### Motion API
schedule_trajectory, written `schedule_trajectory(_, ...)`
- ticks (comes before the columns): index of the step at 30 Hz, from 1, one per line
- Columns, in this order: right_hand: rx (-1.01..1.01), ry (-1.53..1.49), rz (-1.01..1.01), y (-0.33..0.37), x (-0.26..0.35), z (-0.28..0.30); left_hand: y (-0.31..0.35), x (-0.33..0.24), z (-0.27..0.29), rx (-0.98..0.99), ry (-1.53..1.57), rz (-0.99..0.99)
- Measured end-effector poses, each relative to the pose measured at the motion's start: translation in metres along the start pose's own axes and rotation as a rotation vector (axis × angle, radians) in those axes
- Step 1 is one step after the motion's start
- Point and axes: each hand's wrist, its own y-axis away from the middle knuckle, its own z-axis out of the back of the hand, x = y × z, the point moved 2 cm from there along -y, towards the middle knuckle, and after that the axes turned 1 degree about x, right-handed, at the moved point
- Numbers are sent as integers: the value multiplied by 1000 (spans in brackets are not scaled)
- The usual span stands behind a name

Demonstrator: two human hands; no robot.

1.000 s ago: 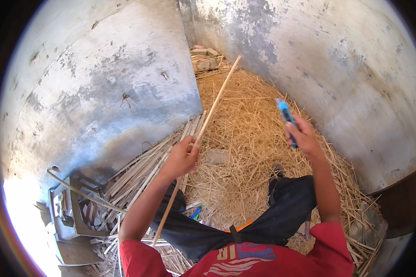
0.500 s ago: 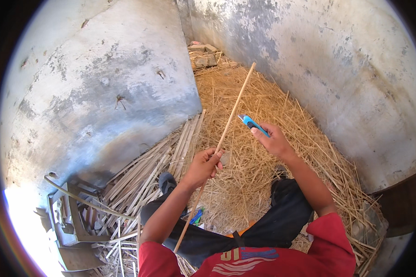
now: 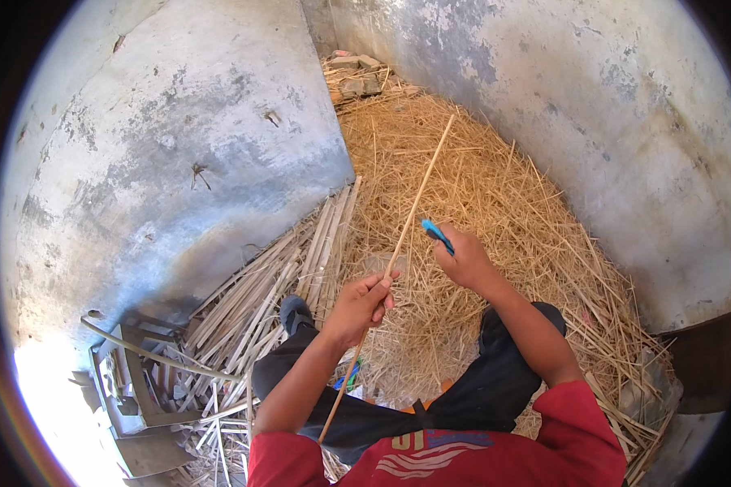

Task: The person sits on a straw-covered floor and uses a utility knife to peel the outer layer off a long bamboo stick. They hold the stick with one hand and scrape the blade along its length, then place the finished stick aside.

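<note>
My left hand (image 3: 361, 308) is closed round the middle of a long, thin bamboo strip (image 3: 424, 188). The strip slants from near my lap up and away to the right. To the right of it, my right hand (image 3: 465, 258) grips a blue utility knife (image 3: 439, 235). The knife's front end points up and left, a little short of the strip and apart from it. Whether its blade is out is too small to tell.
Pale shavings (image 3: 463, 187) cover the floor ahead of me. Split strips (image 3: 252, 284) lie piled at the left, beside a metal frame (image 3: 134, 381). Stained walls (image 3: 187, 130) rise on both sides. Bricks (image 3: 357, 85) sit in the far corner.
My right hand has drawn slightly left and down, turning the knife in its grip. The strip's far end has shifted a little right. My left hand keeps its hold.
</note>
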Motion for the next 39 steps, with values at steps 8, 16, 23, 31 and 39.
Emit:
schedule_trajectory(8,46,72,99,26,15,1,11,3,-3,-10,31,-16)
schedule_trajectory(16,-39,323,242,33,27,-11,14,4,-13,45,38,38)
schedule_trajectory(23,-193,494,343,21,11,-21,15,10,-17,-27,-304,-85)
schedule_trajectory(31,-330,573,147,-3,-24,-13,19,16,-26,-73,-436,-172)
schedule_trajectory(39,-238,522,269,15,-11,-25,33,29,-19,-97,-461,-230)
